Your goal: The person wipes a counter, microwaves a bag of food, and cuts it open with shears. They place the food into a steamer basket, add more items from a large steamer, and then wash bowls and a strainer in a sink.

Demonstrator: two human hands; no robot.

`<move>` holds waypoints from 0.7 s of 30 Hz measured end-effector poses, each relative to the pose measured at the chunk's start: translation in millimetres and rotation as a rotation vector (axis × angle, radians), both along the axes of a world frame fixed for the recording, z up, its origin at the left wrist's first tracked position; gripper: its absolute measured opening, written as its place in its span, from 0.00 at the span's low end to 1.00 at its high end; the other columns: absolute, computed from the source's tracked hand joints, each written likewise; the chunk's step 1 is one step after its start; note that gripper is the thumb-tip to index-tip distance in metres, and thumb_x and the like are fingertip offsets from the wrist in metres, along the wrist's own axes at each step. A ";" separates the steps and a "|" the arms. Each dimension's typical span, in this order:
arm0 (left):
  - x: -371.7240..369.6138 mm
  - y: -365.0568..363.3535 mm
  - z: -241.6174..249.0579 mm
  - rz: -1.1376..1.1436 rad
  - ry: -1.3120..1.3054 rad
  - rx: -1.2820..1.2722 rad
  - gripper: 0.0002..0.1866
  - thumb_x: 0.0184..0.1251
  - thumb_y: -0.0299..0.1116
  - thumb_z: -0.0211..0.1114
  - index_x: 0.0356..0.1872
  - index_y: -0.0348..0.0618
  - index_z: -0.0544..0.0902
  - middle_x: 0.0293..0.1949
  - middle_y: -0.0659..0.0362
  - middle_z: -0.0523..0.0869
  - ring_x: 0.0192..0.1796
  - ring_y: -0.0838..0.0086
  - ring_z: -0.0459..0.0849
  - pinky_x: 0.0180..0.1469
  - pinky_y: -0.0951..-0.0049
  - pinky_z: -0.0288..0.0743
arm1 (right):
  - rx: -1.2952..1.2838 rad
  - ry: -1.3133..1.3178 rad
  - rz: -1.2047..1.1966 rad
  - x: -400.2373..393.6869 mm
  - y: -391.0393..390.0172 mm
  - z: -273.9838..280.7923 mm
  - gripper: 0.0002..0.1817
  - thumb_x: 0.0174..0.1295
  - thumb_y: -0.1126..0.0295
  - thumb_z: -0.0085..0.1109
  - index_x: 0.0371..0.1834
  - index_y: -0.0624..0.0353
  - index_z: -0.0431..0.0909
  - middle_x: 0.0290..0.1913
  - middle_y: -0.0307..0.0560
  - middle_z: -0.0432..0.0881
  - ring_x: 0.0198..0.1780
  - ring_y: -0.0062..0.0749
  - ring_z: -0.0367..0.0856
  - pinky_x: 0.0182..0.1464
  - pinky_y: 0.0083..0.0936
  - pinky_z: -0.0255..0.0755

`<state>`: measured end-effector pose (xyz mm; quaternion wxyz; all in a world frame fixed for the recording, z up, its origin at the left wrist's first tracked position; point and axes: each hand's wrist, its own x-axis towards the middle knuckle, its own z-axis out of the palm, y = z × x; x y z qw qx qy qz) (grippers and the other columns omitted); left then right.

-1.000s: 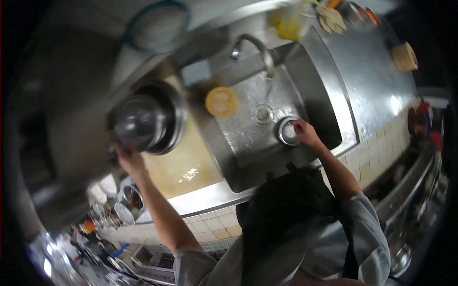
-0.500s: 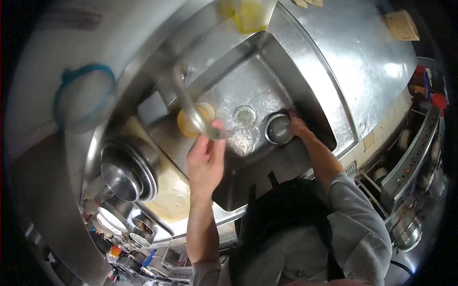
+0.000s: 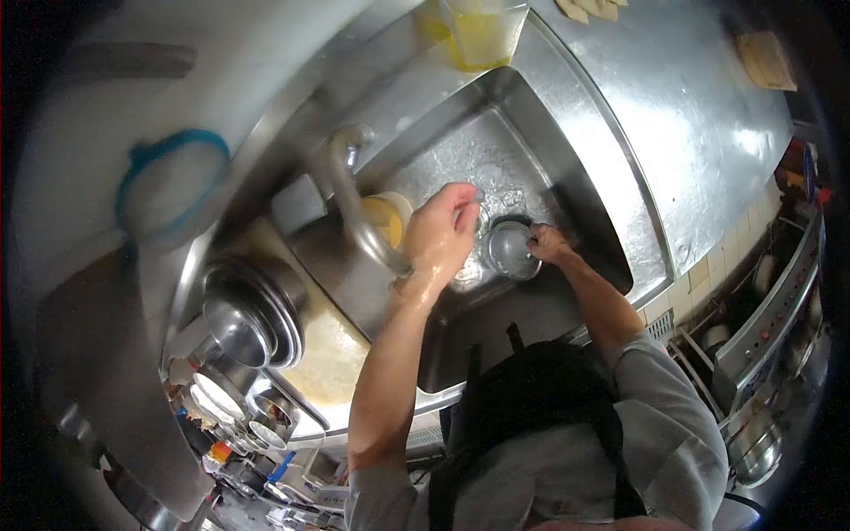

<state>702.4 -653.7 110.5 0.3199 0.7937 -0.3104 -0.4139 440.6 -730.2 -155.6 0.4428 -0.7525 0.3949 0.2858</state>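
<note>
My right hand (image 3: 551, 243) grips the near right edge of a small round metal bowl (image 3: 513, 251) low in the steel sink (image 3: 496, 155); its inside looks pale and wet. My left hand (image 3: 444, 232) hovers over the sink just left of the bowl, fingers loosely curled with a gap to the thumb, and I see nothing in it. Its wrist is by the end of the curved faucet spout (image 3: 350, 199). Water runs and splashes on the sink floor, and the drain is partly hidden behind the left hand. A yellow round container (image 3: 382, 219) lies behind the spout.
Stacked metal bowls (image 3: 239, 327) stand on the left beside a wet tan board (image 3: 328, 354). A clear container of yellow liquid (image 3: 482, 40) is at the sink's far corner. The steel counter (image 3: 673, 115) extends right. A blue-rimmed strainer (image 3: 173, 181) hangs at left.
My left hand has let go of the faucet spout and moved right, toward the bowl. The bowl stays in my right hand and has tipped somewhat. The view has shifted slightly.
</note>
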 end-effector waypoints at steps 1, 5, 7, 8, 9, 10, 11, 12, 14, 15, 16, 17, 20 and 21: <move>-1.3 5.7 -9.4 -0.027 -0.027 0.029 0.18 0.68 0.31 0.69 0.58 0.42 0.82 0.50 0.51 0.89 0.52 0.63 0.88 0.55 0.68 0.79 | 0.071 -0.009 -0.076 3.0 1.2 2.9 0.24 0.61 0.64 0.63 0.59 0.62 0.80 0.58 0.65 0.83 0.60 0.56 0.82 0.64 0.43 0.74; -5.5 19.3 -21.5 -0.162 -0.247 0.222 0.28 0.65 0.34 0.71 0.66 0.44 0.74 0.59 0.45 0.82 0.62 0.48 0.80 0.65 0.55 0.74 | 0.053 -0.318 -0.369 -3.0 20.1 -13.9 0.21 0.63 0.64 0.64 0.57 0.64 0.82 0.50 0.59 0.87 0.51 0.47 0.87 0.56 0.40 0.79; -8.9 30.0 -36.1 -0.142 -0.342 0.203 0.30 0.64 0.33 0.72 0.67 0.44 0.72 0.59 0.44 0.81 0.62 0.47 0.80 0.65 0.55 0.74 | 0.400 -0.381 -0.703 26.9 16.2 60.0 0.12 0.66 0.70 0.60 0.48 0.62 0.84 0.35 0.41 0.87 0.32 0.21 0.82 0.33 0.25 0.78; -9.8 34.4 -46.2 -0.125 -0.434 0.190 0.32 0.63 0.33 0.72 0.68 0.44 0.71 0.59 0.42 0.80 0.61 0.46 0.80 0.65 0.55 0.74 | 0.392 -0.386 -0.703 33.4 16.2 70.1 0.12 0.66 0.70 0.60 0.48 0.62 0.84 0.35 0.41 0.87 0.32 0.21 0.82 0.33 0.25 0.78; -9.4 37.0 -52.9 -0.126 -0.437 0.183 0.32 0.63 0.33 0.72 0.68 0.44 0.71 0.59 0.42 0.80 0.61 0.46 0.80 0.65 0.55 0.74 | 0.439 -0.455 -0.765 37.4 16.8 77.0 0.11 0.66 0.71 0.60 0.48 0.62 0.84 0.34 0.39 0.86 0.29 0.18 0.79 0.29 0.21 0.74; -7.5 38.3 -57.6 -0.113 -0.419 0.176 0.31 0.63 0.33 0.72 0.66 0.44 0.70 0.60 0.42 0.79 0.61 0.45 0.80 0.65 0.56 0.74 | 0.485 -0.525 -0.827 45.7 16.3 93.7 0.11 0.66 0.72 0.60 0.48 0.61 0.84 0.33 0.36 0.86 0.26 0.15 0.77 0.24 0.18 0.70; -5.5 39.1 -62.5 -0.101 -0.402 0.169 0.30 0.63 0.32 0.72 0.65 0.44 0.70 0.60 0.41 0.78 0.61 0.44 0.80 0.64 0.56 0.74 | 0.559 -0.560 -0.891 51.6 15.2 111.6 0.11 0.65 0.74 0.60 0.48 0.62 0.84 0.33 0.37 0.86 0.28 0.16 0.78 0.26 0.18 0.71; -3.5 37.8 -64.0 -0.102 -0.404 0.161 0.30 0.63 0.32 0.72 0.65 0.44 0.70 0.60 0.41 0.78 0.61 0.44 0.80 0.64 0.56 0.74 | 0.552 -0.565 -0.891 54.2 16.0 116.4 0.11 0.65 0.74 0.60 0.48 0.62 0.84 0.33 0.37 0.86 0.28 0.16 0.78 0.26 0.18 0.71; 1.6 33.7 -67.1 -0.063 -0.341 0.054 0.25 0.64 0.30 0.71 0.60 0.44 0.72 0.55 0.41 0.82 0.56 0.44 0.83 0.60 0.54 0.76 | 0.607 -0.635 -0.942 57.0 14.7 123.3 0.10 0.65 0.73 0.60 0.48 0.61 0.84 0.32 0.36 0.86 0.28 0.16 0.79 0.27 0.18 0.71; 4.0 29.7 -58.6 -0.062 -0.344 0.048 0.25 0.64 0.30 0.71 0.60 0.44 0.72 0.55 0.41 0.82 0.56 0.44 0.83 0.60 0.54 0.76 | 0.629 -0.605 -0.884 55.5 10.7 127.8 0.12 0.67 0.72 0.60 0.52 0.61 0.83 0.39 0.37 0.87 0.34 0.18 0.81 0.33 0.21 0.77; 6.3 26.8 -48.5 -0.064 -0.325 0.028 0.22 0.65 0.30 0.70 0.59 0.44 0.73 0.50 0.41 0.84 0.52 0.43 0.85 0.56 0.52 0.77 | 0.627 -0.609 -0.880 56.0 11.0 131.7 0.12 0.67 0.72 0.60 0.52 0.61 0.83 0.39 0.37 0.87 0.34 0.18 0.81 0.33 0.21 0.77; 8.4 24.4 -41.1 -0.064 -0.307 0.009 0.19 0.67 0.29 0.68 0.57 0.43 0.73 0.46 0.41 0.86 0.49 0.42 0.86 0.53 0.51 0.78 | 0.727 -0.652 -0.929 55.4 11.6 136.1 0.16 0.68 0.71 0.60 0.58 0.61 0.79 0.45 0.41 0.86 0.40 0.23 0.83 0.38 0.25 0.82; 11.6 21.7 -39.1 -0.068 -0.402 -0.113 0.15 0.71 0.34 0.64 0.54 0.43 0.74 0.38 0.41 0.87 0.44 0.42 0.87 0.49 0.47 0.78 | 0.904 -0.696 -0.992 58.7 10.2 152.9 0.24 0.70 0.69 0.59 0.68 0.61 0.71 0.56 0.47 0.82 0.51 0.32 0.84 0.46 0.34 0.87; 12.7 21.5 -33.3 -0.065 -0.406 -0.115 0.15 0.71 0.34 0.64 0.54 0.43 0.74 0.38 0.41 0.87 0.44 0.42 0.87 0.49 0.47 0.78 | 0.976 -0.693 -1.019 59.0 9.7 155.5 0.28 0.71 0.67 0.60 0.72 0.59 0.65 0.60 0.47 0.80 0.56 0.36 0.83 0.50 0.38 0.87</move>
